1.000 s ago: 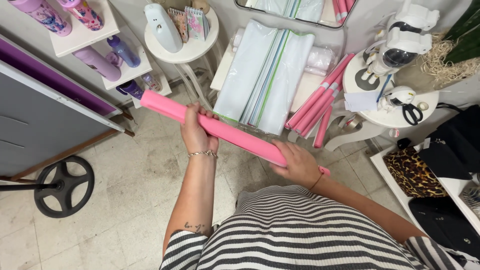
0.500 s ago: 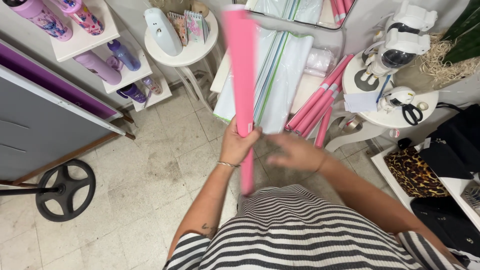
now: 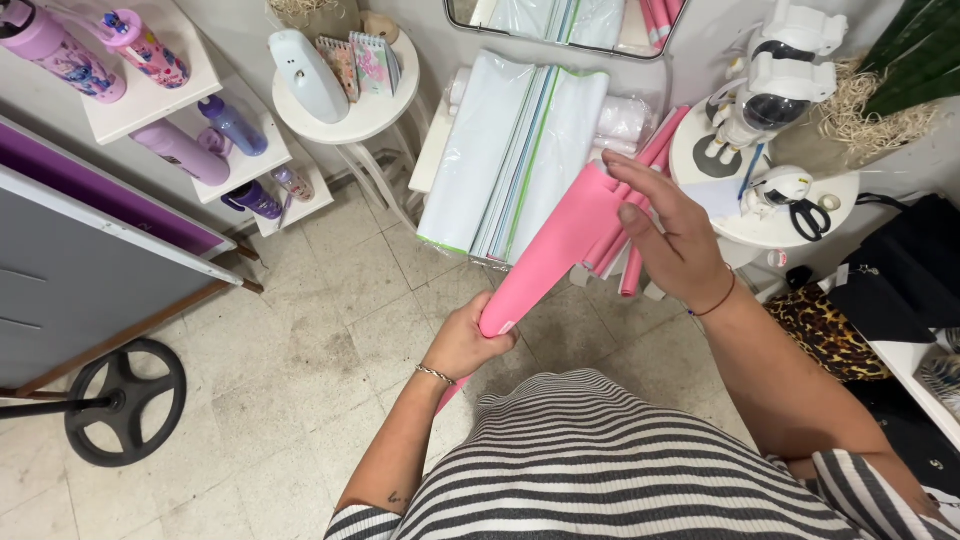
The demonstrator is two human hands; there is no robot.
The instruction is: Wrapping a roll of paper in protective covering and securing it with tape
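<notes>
Pink paper roll (image 3: 555,255) sits between both hands, slanting up and away from the striped shirt (image 3: 600,460) toward the stack of pale sheets (image 3: 520,150) leaning at the wall. Its long axis runs from low near the person's waist to high on their right, the upper end loosened and fanned wider than the tight lower end.

Down at the narrow end, the left hand (image 3: 465,345) is clenched round the roll, fingers wrapped fully about it, a thin bracelet at the wrist. A short stub of pink pokes out below that fist, against the shirt.

Up at the wide end, the right hand (image 3: 675,235) is mostly open, fingers (image 3: 625,178) spread and lying flat over the loose outer edge of the paper, pressing on it rather than closing round it. A red cord circles that wrist.

Just behind the roll's upper end, more pink rolls (image 3: 640,215) lean beside the pale sheets. Right of those sheets stands a round white table (image 3: 790,215) with a white toy robot (image 3: 775,80) and black scissors (image 3: 808,218). Left of the sheets, another small round table (image 3: 350,115) carries a white dispenser (image 3: 305,75) and notebooks (image 3: 360,62).
</notes>
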